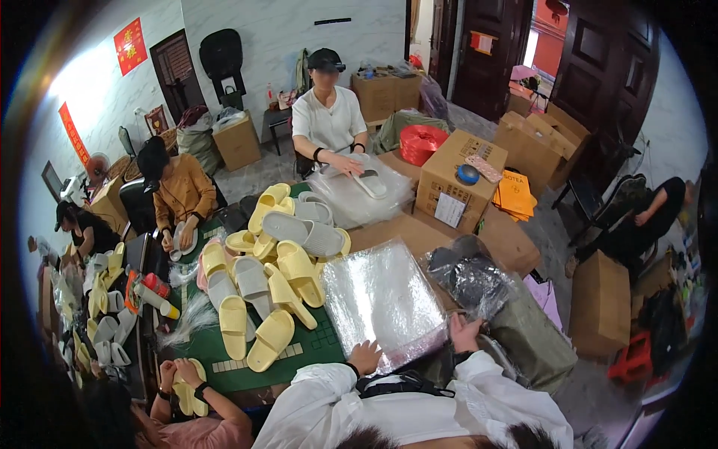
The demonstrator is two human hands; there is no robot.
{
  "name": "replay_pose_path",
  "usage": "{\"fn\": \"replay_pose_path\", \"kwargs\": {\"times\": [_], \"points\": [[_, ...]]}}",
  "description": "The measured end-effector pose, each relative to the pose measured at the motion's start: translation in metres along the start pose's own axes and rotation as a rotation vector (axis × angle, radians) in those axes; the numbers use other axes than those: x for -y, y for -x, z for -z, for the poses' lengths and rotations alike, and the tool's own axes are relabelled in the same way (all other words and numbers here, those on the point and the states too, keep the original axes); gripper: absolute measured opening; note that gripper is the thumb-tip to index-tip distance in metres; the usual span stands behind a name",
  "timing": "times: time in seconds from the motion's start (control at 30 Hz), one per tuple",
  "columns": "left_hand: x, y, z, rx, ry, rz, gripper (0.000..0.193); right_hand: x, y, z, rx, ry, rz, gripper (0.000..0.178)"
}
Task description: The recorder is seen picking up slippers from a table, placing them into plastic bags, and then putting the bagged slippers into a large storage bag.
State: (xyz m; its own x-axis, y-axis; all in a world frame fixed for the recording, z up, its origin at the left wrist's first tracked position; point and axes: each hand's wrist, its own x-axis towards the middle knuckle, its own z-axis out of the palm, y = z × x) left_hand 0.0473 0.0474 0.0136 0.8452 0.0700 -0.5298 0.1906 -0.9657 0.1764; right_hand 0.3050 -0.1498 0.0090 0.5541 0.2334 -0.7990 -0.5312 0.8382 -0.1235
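A flat stack of shiny clear plastic bags (385, 295) lies on the table in front of me. At its near left edge rests my left hand (365, 358), fingers spread and holding nothing. My right hand (465, 333) is at the stack's near right corner, open with the fingers apart. Just beyond it sits a clear bag with dark slippers (471, 273) inside. Left of the stack, yellow slippers (271, 340) and grey slippers (298, 232) are heaped on a green mat (314, 352).
Across the table a person in white (329, 120) handles a light slipper over plastic sheets (336, 198). Other people work along the left side; one at lower left holds yellow slippers (191, 389). A cardboard box (460, 176) stands far right, near a red twine roll (422, 142).
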Motion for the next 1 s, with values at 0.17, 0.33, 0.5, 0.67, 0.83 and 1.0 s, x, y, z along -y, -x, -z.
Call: {"fn": "replay_pose_path", "kwargs": {"times": [0.17, 0.33, 0.5, 0.67, 0.83, 1.0], "points": [[-0.004, 0.004, 0.003, -0.202, -0.072, -0.048, 0.038, -0.089, 0.033, 0.02, 0.441, 1.215, 0.276, 0.03], [-0.003, 0.002, -0.011, -0.232, -0.067, -0.017, 0.038, -0.148, 0.115, 0.0, 0.902, 1.799, 0.663, 0.02], [-0.008, 0.005, 0.007, -0.064, -0.179, -0.007, 0.048, -0.154, 0.128, -0.005, 1.517, 1.887, 0.958, 0.021], [0.004, 0.0, -0.024, -0.34, -0.051, -0.008, 0.035, -0.16, 0.099, 0.021, 1.396, 2.336, 1.074, 0.03], [0.011, 0.003, 0.017, -0.12, 0.123, -0.047, 0.041, -0.147, 0.089, 0.037, 1.181, 2.784, 1.068, 0.048], [0.036, 0.0, 0.023, -0.669, 0.574, 0.237, 0.048, -0.143, 0.073, 0.041, 1.092, 2.882, 0.732, 0.052]]}}
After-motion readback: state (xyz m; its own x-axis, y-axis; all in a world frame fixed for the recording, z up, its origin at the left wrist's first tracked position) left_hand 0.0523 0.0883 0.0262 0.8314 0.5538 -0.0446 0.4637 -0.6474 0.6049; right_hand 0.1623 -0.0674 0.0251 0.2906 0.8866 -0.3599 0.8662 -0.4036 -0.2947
